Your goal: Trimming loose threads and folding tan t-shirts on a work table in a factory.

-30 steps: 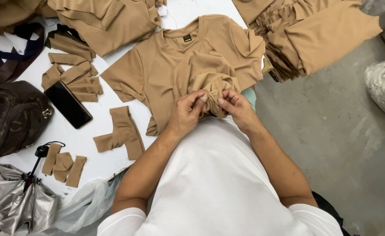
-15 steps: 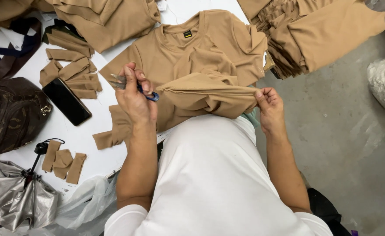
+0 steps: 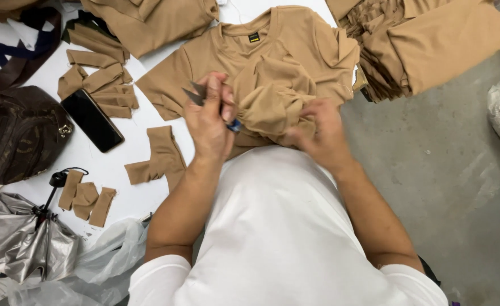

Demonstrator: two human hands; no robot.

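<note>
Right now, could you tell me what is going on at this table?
A person in a white shirt works on a tan T-shirt spread on the white table. The left hand holds small snips against bunched fabric that the right hand gathers. Tan offcuts, a black phone and a brown bag lie to the left.

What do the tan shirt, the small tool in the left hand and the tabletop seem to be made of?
Tan shirt: soft, matte knit fabric, likely stretchy; it bunches into smooth folds under the right hand.
Small tool in the left hand: grey blades look like metal; the blue end looks like plastic.
Tabletop: smooth white surface, perhaps laminate; it cannot be told for sure.
</note>
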